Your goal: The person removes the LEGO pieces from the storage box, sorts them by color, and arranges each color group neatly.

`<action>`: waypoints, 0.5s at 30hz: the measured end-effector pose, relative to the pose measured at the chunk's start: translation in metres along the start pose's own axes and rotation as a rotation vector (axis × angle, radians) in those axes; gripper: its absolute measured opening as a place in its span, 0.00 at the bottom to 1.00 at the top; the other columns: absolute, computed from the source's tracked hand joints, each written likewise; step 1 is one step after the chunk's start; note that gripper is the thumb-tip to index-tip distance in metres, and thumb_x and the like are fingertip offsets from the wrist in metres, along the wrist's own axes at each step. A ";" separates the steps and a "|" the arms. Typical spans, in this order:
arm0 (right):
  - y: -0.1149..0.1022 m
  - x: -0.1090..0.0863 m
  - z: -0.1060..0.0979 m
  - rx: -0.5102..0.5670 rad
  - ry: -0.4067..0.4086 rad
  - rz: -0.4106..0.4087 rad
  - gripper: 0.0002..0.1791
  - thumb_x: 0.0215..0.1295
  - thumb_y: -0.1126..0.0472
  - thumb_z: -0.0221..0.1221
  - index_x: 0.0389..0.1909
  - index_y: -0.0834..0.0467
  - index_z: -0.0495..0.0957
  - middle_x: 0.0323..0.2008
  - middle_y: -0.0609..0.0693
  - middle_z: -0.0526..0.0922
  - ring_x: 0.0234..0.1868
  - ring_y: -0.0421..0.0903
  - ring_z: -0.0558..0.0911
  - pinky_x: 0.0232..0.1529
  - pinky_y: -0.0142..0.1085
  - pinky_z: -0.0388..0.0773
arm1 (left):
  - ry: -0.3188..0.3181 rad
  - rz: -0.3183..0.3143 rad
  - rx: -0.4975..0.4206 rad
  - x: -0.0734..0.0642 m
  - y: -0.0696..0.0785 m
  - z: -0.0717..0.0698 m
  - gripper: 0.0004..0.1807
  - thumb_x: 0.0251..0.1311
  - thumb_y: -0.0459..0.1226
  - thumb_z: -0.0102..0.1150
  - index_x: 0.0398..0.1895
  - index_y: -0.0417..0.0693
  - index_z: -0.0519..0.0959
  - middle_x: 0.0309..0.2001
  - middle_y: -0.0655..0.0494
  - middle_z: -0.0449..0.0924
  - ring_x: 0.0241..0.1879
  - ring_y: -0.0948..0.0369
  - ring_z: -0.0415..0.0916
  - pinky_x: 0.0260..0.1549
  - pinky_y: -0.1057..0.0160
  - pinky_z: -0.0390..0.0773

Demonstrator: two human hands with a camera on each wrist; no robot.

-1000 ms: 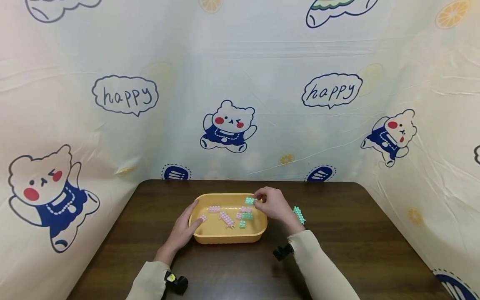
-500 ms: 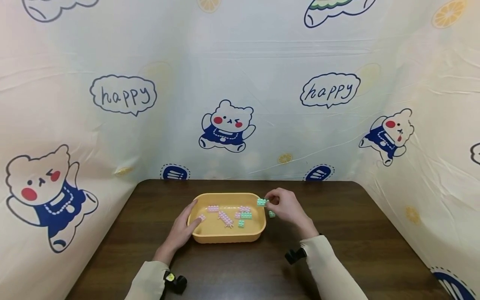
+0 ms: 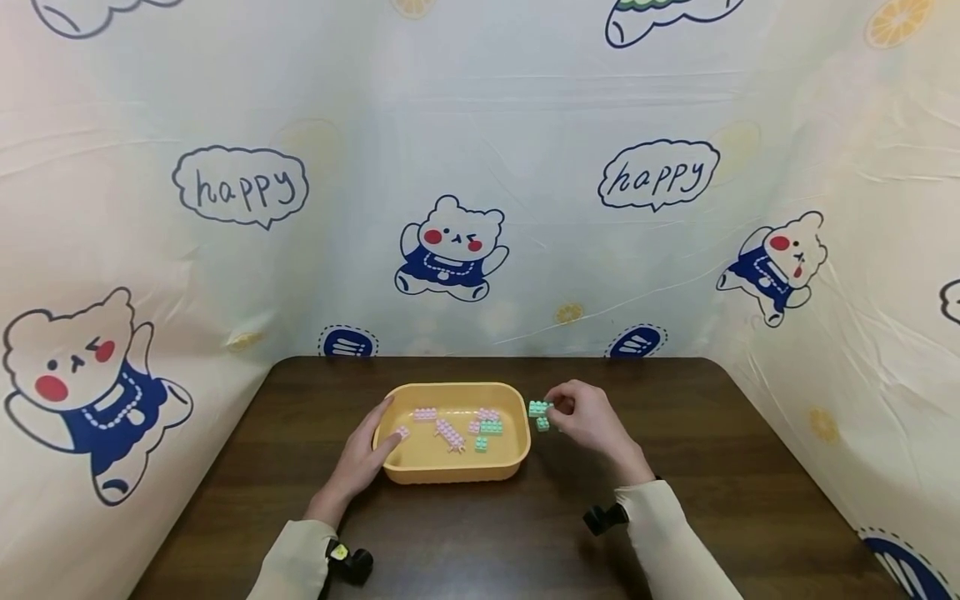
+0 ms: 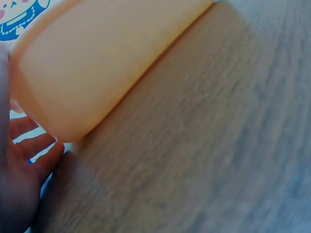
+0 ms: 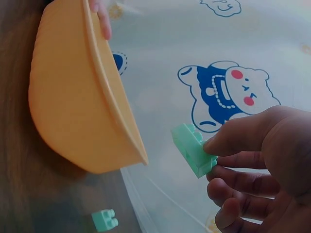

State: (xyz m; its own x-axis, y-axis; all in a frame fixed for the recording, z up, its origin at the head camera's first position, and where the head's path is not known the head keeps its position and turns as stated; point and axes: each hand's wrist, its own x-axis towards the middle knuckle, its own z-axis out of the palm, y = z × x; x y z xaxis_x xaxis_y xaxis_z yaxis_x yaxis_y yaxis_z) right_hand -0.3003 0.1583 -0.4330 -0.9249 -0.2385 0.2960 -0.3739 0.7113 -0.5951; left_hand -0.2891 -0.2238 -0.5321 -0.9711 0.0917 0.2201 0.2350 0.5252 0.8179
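Observation:
In the head view, a yellow plastic tub (image 3: 452, 475) stands on the table with pink and green building blocks inside. My left hand (image 3: 363, 457) grips its left end, thumb over the rim and fingers along the outer wall. Just beyond the right rim, my right hand (image 3: 592, 421) pinches a mint-green building block (image 5: 193, 149) between thumb and fingertips. The right wrist view shows this block held in the air, studs towards the hand. A smaller green block (image 5: 104, 221) lies on the table below it, beside the tub.
Inside the tub are a long pink block piece (image 3: 450, 435), a pink block (image 3: 424, 414), a green block (image 3: 491, 427) and a small green block (image 3: 481, 445). The dark wooden table (image 3: 465, 542) meets a printed curtain (image 3: 555, 250) at the back and sides.
My right hand has carried the green block from over the tub's right end to outside its rim. The long green piece seen right of the wrist is now hidden. My left hand stays put.

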 end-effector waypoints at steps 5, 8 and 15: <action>0.007 -0.005 -0.002 -0.025 -0.003 0.008 0.05 0.55 0.62 0.66 0.34 0.54 0.84 0.33 0.48 0.81 0.29 0.40 0.76 0.28 0.30 0.76 | 0.006 -0.003 -0.009 0.000 0.001 -0.001 0.37 0.67 0.44 0.55 0.77 0.56 0.54 0.76 0.46 0.53 0.73 0.43 0.53 0.67 0.37 0.56; 0.013 -0.008 -0.002 -0.031 -0.007 0.024 0.05 0.56 0.61 0.66 0.35 0.53 0.84 0.33 0.49 0.81 0.30 0.40 0.75 0.29 0.30 0.75 | 0.008 0.003 -0.002 0.001 0.001 -0.001 0.37 0.67 0.44 0.55 0.77 0.55 0.54 0.76 0.46 0.53 0.73 0.43 0.53 0.67 0.36 0.56; 0.022 -0.015 -0.001 -0.042 -0.005 0.041 0.05 0.56 0.61 0.66 0.34 0.54 0.84 0.30 0.49 0.79 0.27 0.41 0.73 0.26 0.31 0.71 | 0.012 0.015 0.010 0.001 -0.002 0.000 0.37 0.67 0.44 0.55 0.77 0.53 0.53 0.75 0.44 0.53 0.73 0.42 0.54 0.67 0.37 0.56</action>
State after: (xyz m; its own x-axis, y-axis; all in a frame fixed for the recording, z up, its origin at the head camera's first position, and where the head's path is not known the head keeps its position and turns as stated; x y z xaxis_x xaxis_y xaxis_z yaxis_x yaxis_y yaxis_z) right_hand -0.2944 0.1785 -0.4502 -0.9397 -0.2123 0.2681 -0.3328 0.7474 -0.5750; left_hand -0.2908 -0.2243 -0.5332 -0.9669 0.0901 0.2389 0.2495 0.5320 0.8092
